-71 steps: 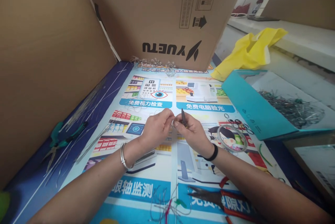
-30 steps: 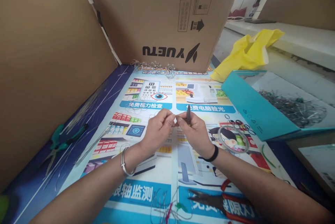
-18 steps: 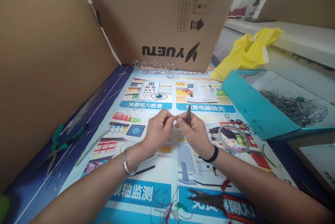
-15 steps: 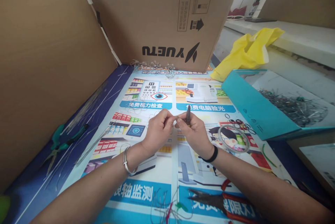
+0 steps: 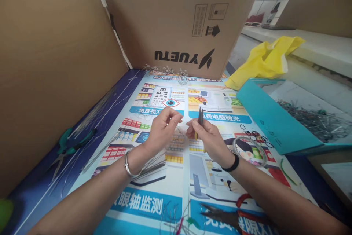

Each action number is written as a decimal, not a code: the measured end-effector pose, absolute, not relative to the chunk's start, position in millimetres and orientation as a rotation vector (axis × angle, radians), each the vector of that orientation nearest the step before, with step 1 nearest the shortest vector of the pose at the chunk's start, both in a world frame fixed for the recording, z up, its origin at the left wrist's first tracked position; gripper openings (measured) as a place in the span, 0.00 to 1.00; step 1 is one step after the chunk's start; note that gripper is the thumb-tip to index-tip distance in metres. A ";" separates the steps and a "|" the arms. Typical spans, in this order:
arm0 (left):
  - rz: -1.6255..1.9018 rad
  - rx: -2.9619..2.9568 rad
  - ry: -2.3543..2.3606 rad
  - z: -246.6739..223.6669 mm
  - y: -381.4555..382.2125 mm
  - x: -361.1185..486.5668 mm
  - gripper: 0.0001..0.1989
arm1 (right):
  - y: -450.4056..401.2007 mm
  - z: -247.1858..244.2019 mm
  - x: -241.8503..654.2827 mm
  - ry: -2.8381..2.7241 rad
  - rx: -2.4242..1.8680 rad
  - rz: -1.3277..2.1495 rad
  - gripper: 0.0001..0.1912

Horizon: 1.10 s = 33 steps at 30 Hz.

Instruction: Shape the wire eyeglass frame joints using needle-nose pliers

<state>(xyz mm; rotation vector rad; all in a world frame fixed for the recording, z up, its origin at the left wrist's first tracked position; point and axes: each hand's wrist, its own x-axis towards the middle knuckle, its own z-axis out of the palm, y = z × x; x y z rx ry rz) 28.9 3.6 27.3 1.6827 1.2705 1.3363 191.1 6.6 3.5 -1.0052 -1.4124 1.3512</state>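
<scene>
My right hand (image 5: 211, 139) is wrapped round small pliers (image 5: 201, 117), whose dark jaws point away from me and whose yellow handle shows below the fingers. To its left, my left hand (image 5: 165, 128) has thumb and fingers drawn together in a pinch; anything between them is too thin to make out. A faint loop of thin wire (image 5: 177, 136) shows in the gap just below the two hands. They are a short way apart, over the printed poster (image 5: 185, 169). Grey wire lengths (image 5: 151, 169) lie beneath my left wrist.
Left are teal-handled pliers (image 5: 64, 150) and long wires. Red-handled cutters (image 5: 228, 216) and bent wires (image 5: 176, 220) lie in front. Rightward are a clear ring (image 5: 264, 154), black rings (image 5: 249, 133), and a teal box (image 5: 269, 117) of metal pieces. Cardboard (image 5: 176, 18) stands behind.
My hands have parted from where their fingertips met. The left hand has moved a little left. The right hand still grips the pliers, and the view has shifted slightly.
</scene>
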 end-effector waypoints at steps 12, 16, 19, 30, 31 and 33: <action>1.455 1.543 1.047 35.9 5.0 21.1 0.08 | -17.1 13.7 182.5 -1.490 -0.885 2.036 0.23; 1.424 1.443 0.960 38.2 3.2 22.0 0.09 | -19.0 12.2 182.0 -1.437 -0.851 2.108 0.22; 1.397 1.428 0.952 38.6 2.5 21.9 0.09 | -18.0 9.0 181.8 -1.426 -0.833 2.023 0.21; 1.447 1.458 0.840 37.7 1.2 24.7 0.07 | -18.6 2.2 181.1 -1.443 -0.724 2.000 0.23; 1.450 1.460 0.839 37.8 0.9 25.0 0.06 | -18.7 2.4 181.1 -1.445 -0.723 2.002 0.24; 1.450 1.461 0.847 38.1 0.5 25.3 0.06 | -19.0 2.9 180.9 -1.455 -0.720 2.009 0.24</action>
